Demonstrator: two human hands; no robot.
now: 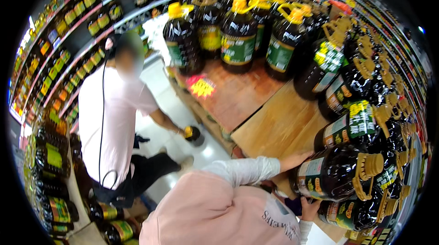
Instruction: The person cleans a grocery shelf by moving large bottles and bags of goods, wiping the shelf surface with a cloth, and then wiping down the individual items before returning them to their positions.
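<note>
My left hand reaches over the wooden display top to the base of a large dark oil bottle with a gold cap and handle. Its fingertips are partly hidden there, so its grip is unclear. Lower down, my right hand is at the base side of this bottle and a neighbouring dark bottle. Dark purple material shows beside that hand; whether the fingers hold it or press on a bottle cannot be told. Both bottles bear green and orange labels.
More dark bottles with yellow or gold caps line the display's far and right sides. A yellow and red tag lies on its reddish part. At left, a person in a light shirt holds a dark bottle over the tiled aisle. Stocked shelves curve behind.
</note>
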